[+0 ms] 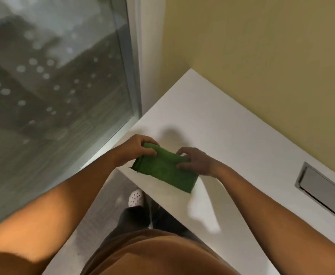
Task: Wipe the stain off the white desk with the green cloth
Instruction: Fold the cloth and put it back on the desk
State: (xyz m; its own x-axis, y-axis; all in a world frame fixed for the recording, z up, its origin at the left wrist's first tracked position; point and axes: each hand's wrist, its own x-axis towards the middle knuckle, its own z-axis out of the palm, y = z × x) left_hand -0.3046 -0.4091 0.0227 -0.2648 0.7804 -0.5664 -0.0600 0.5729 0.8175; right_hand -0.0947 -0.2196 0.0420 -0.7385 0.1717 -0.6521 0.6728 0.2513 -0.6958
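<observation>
The green cloth [163, 169], folded into a rectangle, hangs just above the left corner of the white desk [232, 135]. My left hand [137, 148] pinches its upper left corner between thumb and fingers. On the cloth's right end, my right hand [196, 160] grips the top edge with curled fingers. Both forearms reach in from below. No stain shows on the visible desk surface; the patch under the cloth and hands is hidden.
A metal cable flap [325, 191] is set into the desk at the right. A yellow wall [262, 56] runs behind the desk. A glass panel with frosted dots [53, 76] stands to the left. My legs and a white shoe [136, 198] are below the desk edge.
</observation>
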